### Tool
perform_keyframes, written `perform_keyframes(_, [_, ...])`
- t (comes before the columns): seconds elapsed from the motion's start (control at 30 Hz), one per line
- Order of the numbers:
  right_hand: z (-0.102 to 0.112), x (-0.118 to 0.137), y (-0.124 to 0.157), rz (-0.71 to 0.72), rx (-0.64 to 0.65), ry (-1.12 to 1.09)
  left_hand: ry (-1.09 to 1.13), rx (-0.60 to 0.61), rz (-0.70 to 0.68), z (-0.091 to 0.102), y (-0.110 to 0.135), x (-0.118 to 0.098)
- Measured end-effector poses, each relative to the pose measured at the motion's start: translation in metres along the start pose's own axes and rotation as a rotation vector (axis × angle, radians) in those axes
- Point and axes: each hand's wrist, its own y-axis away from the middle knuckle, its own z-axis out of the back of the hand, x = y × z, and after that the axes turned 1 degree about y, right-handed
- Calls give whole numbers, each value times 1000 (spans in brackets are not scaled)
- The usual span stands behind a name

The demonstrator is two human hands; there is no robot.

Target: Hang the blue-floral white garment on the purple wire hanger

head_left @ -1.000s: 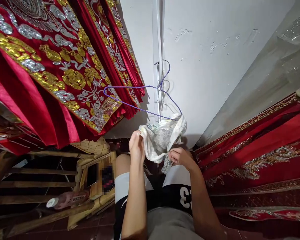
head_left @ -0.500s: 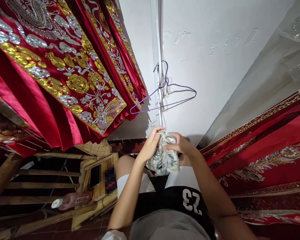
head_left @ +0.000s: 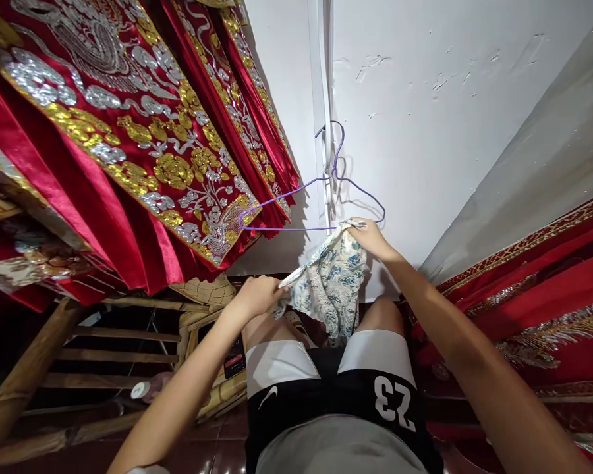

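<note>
A small white garment with a blue floral print [head_left: 335, 284] hangs stretched between my two hands. My left hand [head_left: 257, 295] is closed on its lower left edge, above my left knee. Its upper corner is pinched in my right hand [head_left: 371, 236], which is raised just under the bar of a purple wire hanger [head_left: 316, 197]. The hanger hangs from a hook on the white wall [head_left: 425, 118] in the room's corner, with nothing on it.
Red cloths with gold and silver embroidery [head_left: 128, 131] hang close on the left, and more red embroidered fabric [head_left: 534, 309] lies at the right. A bamboo rack [head_left: 103, 355] with a pink bottle [head_left: 151, 388] stands at lower left. A woven basket [head_left: 197, 293] sits behind it.
The garment was bunched between both hands; now it is spread open. My right hand has risen with one corner to the hanger's bar and my left has dropped leftward.
</note>
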Motion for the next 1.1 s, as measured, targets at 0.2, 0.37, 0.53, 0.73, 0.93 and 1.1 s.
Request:
perform_keyframes(0.2, [34, 16, 36, 37, -239, 183, 61, -441, -81, 39, 4, 19])
perform_keyframes(0.37, [49, 33, 51, 39, -338, 215, 164, -739, -277, 76, 0, 11])
perform_keyframes(0.53, [50, 36, 57, 51, -412, 281, 178, -716, -335, 86, -1, 5])
perform_keyframes(0.73, [42, 30, 57, 71, -359, 292, 183, -583, -290, 70, 9, 20])
perform_keyframes(0.93, [34, 34, 60, 78, -357, 241, 234, -772, -300, 93, 16, 11])
perform_keyframes(1.1, [23, 37, 68, 3, -281, 201, 398, -912, -338, 105, -28, -22])
